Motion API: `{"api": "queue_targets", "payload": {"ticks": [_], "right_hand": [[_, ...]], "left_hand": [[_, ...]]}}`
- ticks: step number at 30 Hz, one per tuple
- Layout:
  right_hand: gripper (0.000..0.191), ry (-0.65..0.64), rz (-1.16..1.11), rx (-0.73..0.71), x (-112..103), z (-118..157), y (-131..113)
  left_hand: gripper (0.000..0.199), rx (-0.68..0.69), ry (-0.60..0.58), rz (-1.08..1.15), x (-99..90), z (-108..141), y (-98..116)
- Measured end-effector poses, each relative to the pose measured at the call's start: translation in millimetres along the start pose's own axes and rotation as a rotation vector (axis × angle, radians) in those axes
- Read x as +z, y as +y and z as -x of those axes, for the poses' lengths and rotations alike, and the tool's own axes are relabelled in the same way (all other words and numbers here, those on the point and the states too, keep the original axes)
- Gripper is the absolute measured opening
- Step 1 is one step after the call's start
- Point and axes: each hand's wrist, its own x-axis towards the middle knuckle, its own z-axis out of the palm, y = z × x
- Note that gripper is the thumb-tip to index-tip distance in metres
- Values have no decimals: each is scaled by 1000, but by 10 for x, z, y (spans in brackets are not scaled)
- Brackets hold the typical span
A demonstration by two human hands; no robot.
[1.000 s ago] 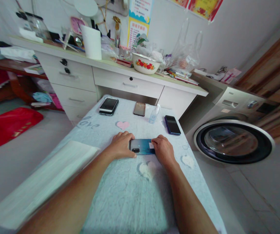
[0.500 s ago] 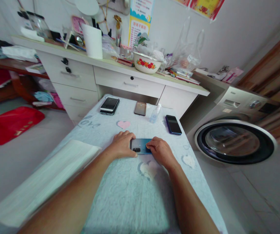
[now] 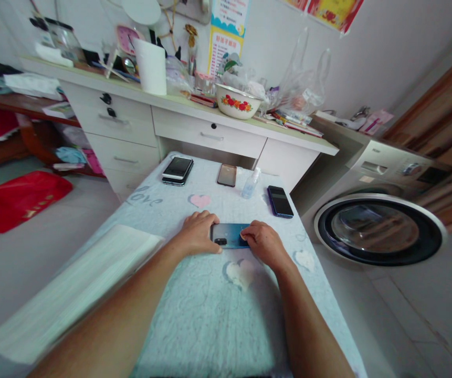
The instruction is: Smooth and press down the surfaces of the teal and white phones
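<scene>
A smartphone with a grey-to-blue back lies face down on the cloth-covered table, its dark camera block towards the left end. My left hand grips that left end, thumb along the near edge and fingers at the far side. Over the right end of the phone is my right hand, fingers pinched together and pressed to the blue back. Whatever is between those fingertips is too small and shaded to make out. Beyond the phone stand a clear spray bottle and a brownish phone case.
Two stacked phones lie at the far left of the table, another dark phone at the right. A pale folded sheet runs along the left edge. Behind stands a white desk; to the right, a washing machine.
My right hand has slid slightly to the right along the phone's back, uncovering more of the blue surface. My left hand and the phone have stayed in place.
</scene>
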Motion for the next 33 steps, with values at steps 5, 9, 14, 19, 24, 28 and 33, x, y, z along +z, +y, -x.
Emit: {"api": "queue_targets", "payload": {"ticks": [5, 9, 14, 19, 24, 28, 33], "right_hand": [[22, 28, 54, 131, -27, -10, 98], [23, 68, 94, 228, -29, -21, 119], [23, 65, 95, 217, 0, -36, 75], [22, 49, 48, 90, 38, -30, -46], [22, 42, -2, -11, 60, -2, -156], [25, 2, -39, -75, 65, 13, -200], [24, -29, -58, -151, 50, 35, -265]], "left_hand": [[70, 3, 0, 5, 5, -3, -7], [70, 17, 6, 7, 14, -4, -17], [70, 16, 11, 4, 22, -6, -23], [71, 19, 21, 7, 33, -9, -33], [70, -2, 14, 0, 42, -15, -27], [71, -6, 21, 1, 51, -18, -27], [72, 16, 29, 1, 49, -18, -32]]}}
